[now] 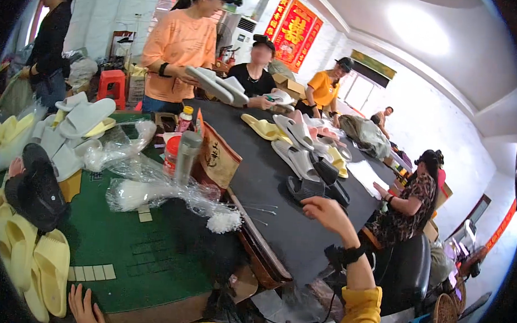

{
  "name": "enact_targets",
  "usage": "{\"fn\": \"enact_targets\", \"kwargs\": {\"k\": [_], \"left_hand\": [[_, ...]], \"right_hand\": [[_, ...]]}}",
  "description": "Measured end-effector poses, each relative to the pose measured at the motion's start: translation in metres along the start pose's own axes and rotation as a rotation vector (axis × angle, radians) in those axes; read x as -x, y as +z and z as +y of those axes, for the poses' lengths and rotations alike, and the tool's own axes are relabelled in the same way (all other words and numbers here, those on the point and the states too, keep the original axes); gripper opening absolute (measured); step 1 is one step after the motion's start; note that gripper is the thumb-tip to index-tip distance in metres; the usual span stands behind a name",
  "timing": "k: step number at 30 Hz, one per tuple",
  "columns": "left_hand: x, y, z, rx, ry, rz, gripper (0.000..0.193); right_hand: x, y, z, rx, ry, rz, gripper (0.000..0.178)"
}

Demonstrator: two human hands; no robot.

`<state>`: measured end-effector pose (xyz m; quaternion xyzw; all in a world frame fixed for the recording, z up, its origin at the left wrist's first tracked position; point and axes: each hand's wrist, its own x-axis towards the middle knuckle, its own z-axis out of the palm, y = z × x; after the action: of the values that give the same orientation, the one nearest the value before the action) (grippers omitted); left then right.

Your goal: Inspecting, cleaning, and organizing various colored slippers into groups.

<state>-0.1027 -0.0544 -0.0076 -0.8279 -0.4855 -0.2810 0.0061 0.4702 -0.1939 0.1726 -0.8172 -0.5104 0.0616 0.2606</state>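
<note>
My left hand point(86, 309) lies at the near edge of the green table point(165, 276), fingers spread, close to a pair of pale yellow slippers point(50, 270). Nothing is in it. Stretched out over the dark grey table point(261, 220), my right hand point(326, 216) is beside black slippers point(305, 189). Its fingers are loosely bent and apart, and no held thing shows; whether they touch the slippers I cannot tell. Beyond lie grey slippers point(298, 159) and yellow slippers point(263, 127). Grey slippers point(88, 117) also pile up at the far left.
Clear plastic bags point(131, 196) of thin white strips, a grey tumbler point(187, 158), a red-lidded jar point(172, 151) and a brown pouch point(219, 159) stand between the tables. A person in orange point(179, 52) holds grey slippers point(215, 86). Others sit or stand around the dark table.
</note>
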Motion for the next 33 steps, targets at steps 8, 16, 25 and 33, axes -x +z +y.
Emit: {"fn": "enact_targets", "kwargs": {"k": [8,16,25,33], "left_hand": [[-0.002,0.003,-0.003,-0.053,0.01,-0.046,0.033],[-0.002,0.001,0.002,-0.02,-0.003,-0.042,0.033],[-0.005,0.003,0.0,-0.032,0.017,-0.013,0.031],[-0.003,0.001,0.005,-0.023,0.01,-0.011,0.031]], "right_hand": [[-0.033,-0.001,0.152,-0.366,0.484,0.37,0.075],[-0.031,0.022,0.108,-0.408,0.407,0.288,0.05],[0.073,0.022,0.043,-0.729,0.258,0.204,0.056],[0.064,0.015,0.075,-0.536,0.367,0.169,0.053]]}}
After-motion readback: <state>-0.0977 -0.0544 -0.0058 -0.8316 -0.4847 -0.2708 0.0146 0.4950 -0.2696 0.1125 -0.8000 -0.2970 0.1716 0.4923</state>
